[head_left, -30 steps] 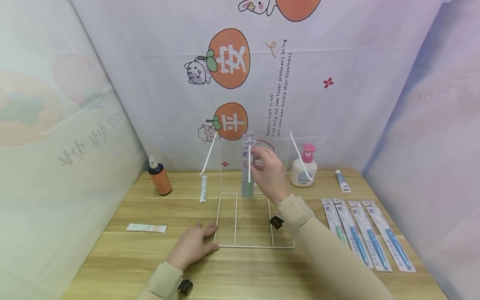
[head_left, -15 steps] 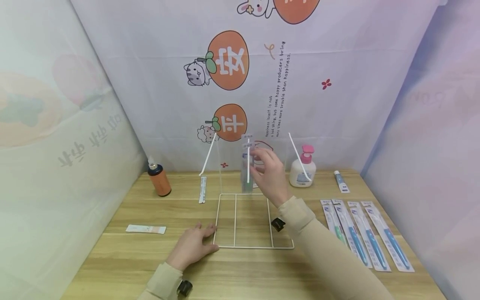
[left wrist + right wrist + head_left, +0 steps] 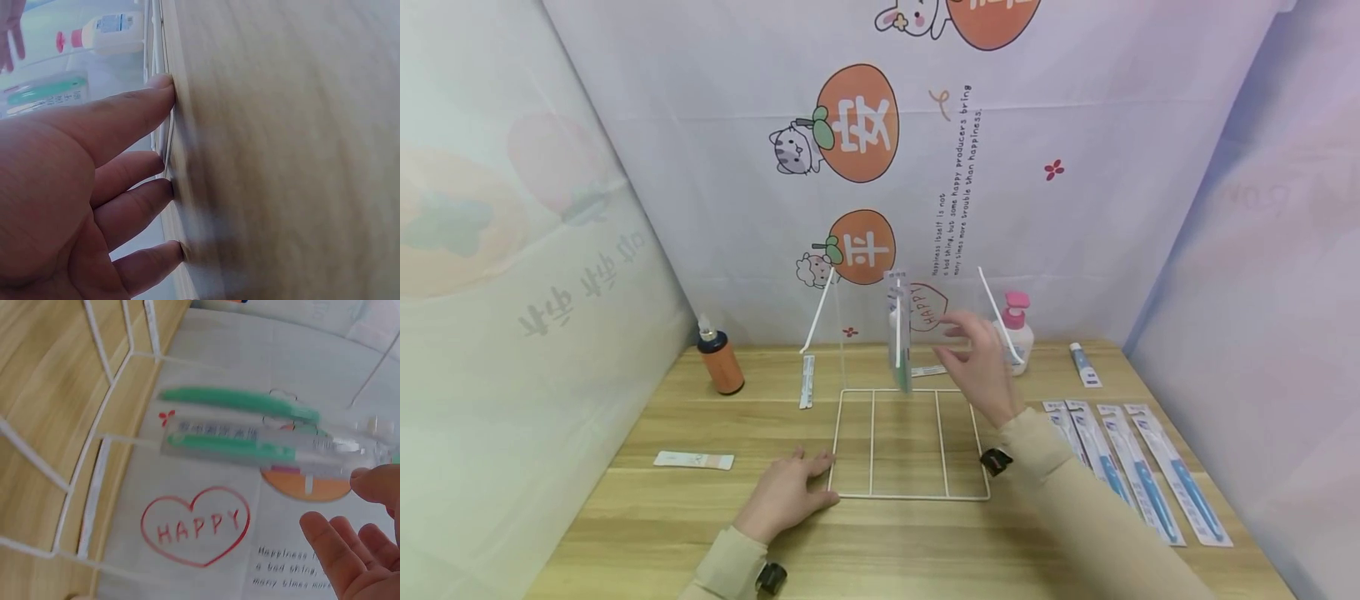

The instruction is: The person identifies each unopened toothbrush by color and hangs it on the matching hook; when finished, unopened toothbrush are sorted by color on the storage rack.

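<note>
Right grip (image 3: 977,358) is spread and holds nothing, just right of the packaged toothbrush (image 3: 898,333) hanging at frame centre on the wire rack (image 3: 910,496). Left grip (image 3: 790,492) presses flat on the rack's lower-left corner. Light, slippery blister pack; best pinched by its card top. Wooden table (image 3: 625,533), printed cloth walls.

Staged recording booth: cartoon-print backdrop (image 3: 880,167), wooden table (image 3: 647,517)
</note>
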Tool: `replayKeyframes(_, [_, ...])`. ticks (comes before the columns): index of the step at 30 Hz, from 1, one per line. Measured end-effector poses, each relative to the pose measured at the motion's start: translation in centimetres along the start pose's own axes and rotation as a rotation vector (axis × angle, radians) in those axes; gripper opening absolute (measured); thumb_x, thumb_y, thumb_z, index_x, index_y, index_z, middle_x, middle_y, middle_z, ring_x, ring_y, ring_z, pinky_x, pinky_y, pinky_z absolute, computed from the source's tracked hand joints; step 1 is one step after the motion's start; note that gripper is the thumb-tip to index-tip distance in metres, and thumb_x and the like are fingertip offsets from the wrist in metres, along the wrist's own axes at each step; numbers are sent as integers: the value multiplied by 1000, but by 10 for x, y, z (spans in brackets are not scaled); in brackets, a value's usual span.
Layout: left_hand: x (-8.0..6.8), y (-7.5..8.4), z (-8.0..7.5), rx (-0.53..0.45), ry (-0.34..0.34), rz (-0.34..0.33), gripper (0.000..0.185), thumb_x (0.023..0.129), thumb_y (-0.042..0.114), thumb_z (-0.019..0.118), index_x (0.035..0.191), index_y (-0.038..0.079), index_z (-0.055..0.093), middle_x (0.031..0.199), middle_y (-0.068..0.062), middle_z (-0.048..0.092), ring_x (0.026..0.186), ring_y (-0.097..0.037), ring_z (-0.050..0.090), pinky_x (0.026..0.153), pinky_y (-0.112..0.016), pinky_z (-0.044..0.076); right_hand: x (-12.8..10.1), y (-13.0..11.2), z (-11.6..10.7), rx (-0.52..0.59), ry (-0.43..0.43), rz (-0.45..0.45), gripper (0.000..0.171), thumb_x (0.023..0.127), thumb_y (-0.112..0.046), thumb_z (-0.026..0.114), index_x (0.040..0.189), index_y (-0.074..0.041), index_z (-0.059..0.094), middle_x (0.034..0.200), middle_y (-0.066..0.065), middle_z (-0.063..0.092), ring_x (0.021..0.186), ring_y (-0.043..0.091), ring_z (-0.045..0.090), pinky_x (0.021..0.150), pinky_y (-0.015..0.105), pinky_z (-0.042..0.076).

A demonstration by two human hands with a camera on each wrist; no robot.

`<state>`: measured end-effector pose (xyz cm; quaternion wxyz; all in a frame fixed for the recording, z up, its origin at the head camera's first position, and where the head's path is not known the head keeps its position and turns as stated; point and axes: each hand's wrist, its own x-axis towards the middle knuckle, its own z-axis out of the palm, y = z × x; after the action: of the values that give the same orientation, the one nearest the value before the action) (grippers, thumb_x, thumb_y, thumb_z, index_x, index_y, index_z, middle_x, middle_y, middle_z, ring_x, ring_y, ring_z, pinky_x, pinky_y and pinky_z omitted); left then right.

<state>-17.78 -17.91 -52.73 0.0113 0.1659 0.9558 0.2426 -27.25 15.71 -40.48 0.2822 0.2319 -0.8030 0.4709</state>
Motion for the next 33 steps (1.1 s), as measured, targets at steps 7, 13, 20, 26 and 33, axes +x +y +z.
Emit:
replayKeyframes(7, [0, 0, 1, 2, -1, -6, 62, 90, 42, 88, 143, 13, 72, 146, -11, 67, 137, -59, 53, 106, -74, 46, -22, 45, -53, -131, -34, 51, 48, 86, 5, 88, 129, 2, 68, 119, 22, 73, 98, 41, 77, 74, 36, 66])
replayKeyframes(13, [0, 0, 1, -3, -2, -5, 61, 90, 42, 88, 142, 13, 72, 146, -11, 67, 137, -59, 54, 106, -76, 46, -46, 80, -102, -160, -243, 228, 53, 93, -5, 85, 141, -2, 63, 131, 28, 69, 101, 43, 77, 69, 27, 63])
replayKeyframes(20, [1, -1, 2, -10, -4, -6, 61, 91, 41, 88, 143, 13, 72, 147, -10, 67, 139, -58, 53, 107, -75, 45, -74, 124, -143, -145, -457, 447, 58, 96, -8, 83, 147, 0, 58, 137, 37, 61, 102, 39, 74, 67, 33, 65])
replayKeyframes(26, [1, -2, 3, -10, -13, -5, 61, 92, 39, 87, 144, 12, 71, 148, -12, 66, 140, -58, 51, 109, -76, 42, -96, 153, -159, -165, -529, 550, 62, 91, -9, 87, 144, 6, 60, 128, 34, 65, 100, 34, 73, 66, 33, 65])
replayKeyframes(33, [1, -1, 2, 5, -3, 1, 61, 92, 40, 87, 144, 12, 71, 147, -13, 66, 139, -58, 52, 108, -74, 44, -101, 167, -162, -296, -566, 490, 49, 88, -11, 88, 132, 3, 72, 111, 17, 73, 91, 24, 71, 70, 34, 60])
